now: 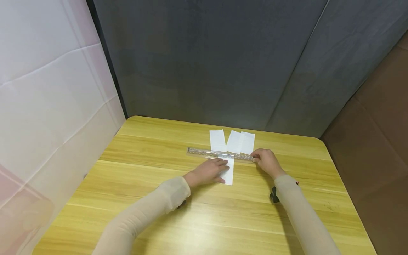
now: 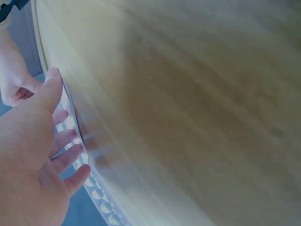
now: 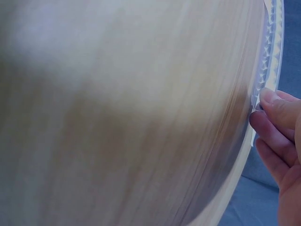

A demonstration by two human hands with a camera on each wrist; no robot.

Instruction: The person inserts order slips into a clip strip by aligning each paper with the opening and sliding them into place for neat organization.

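Clear ruler (image 1: pixel 220 154) across white paper strip (image 1: pixel 227 173), left hand (image 1: pixel 208 171) flat on strip; right hand (image 1: pixel 267 161) fingers pinching ruler's end

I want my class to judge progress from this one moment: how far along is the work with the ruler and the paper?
Already done, it seems: three paper pieces lie beyond the clear ruler. In hand: the left hand presses flat on a paper strip that runs under the ruler, while the right hand pinches the ruler's right end. Left: this strip is whole; whether more paper waits cannot be told.
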